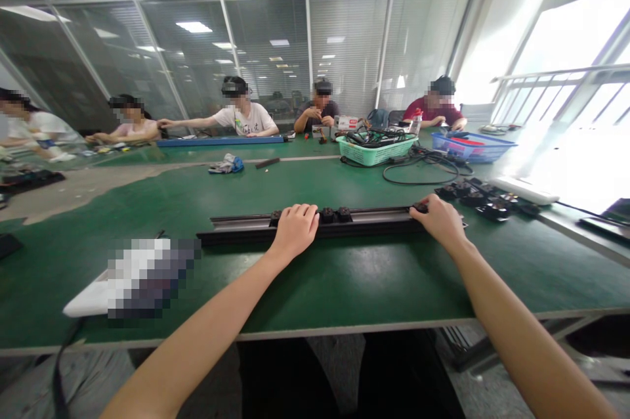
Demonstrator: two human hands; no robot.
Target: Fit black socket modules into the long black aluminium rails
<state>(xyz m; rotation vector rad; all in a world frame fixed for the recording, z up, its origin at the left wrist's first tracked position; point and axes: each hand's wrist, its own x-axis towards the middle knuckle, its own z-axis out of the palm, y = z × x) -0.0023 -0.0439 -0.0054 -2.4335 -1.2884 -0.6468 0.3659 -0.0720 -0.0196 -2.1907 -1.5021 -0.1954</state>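
Observation:
A long black rail (374,229) with a silvery inner channel lies across the green table in front of me. Two small black block-like modules (335,215) sit in its channel near the middle, and another black module (275,217) shows just left of my left hand. My left hand (296,225) is curled over the rail between these modules; what is under its fingers is hidden. Near the rail's right end, my right hand (440,219) pinches a small black module (420,207) at the channel.
Several loose black modules (480,198) lie right of the rail. Behind stand a green basket (377,154) of cables and a blue basket (472,148). A blurred-out device (93,295) lies at left. Several people work along the far side.

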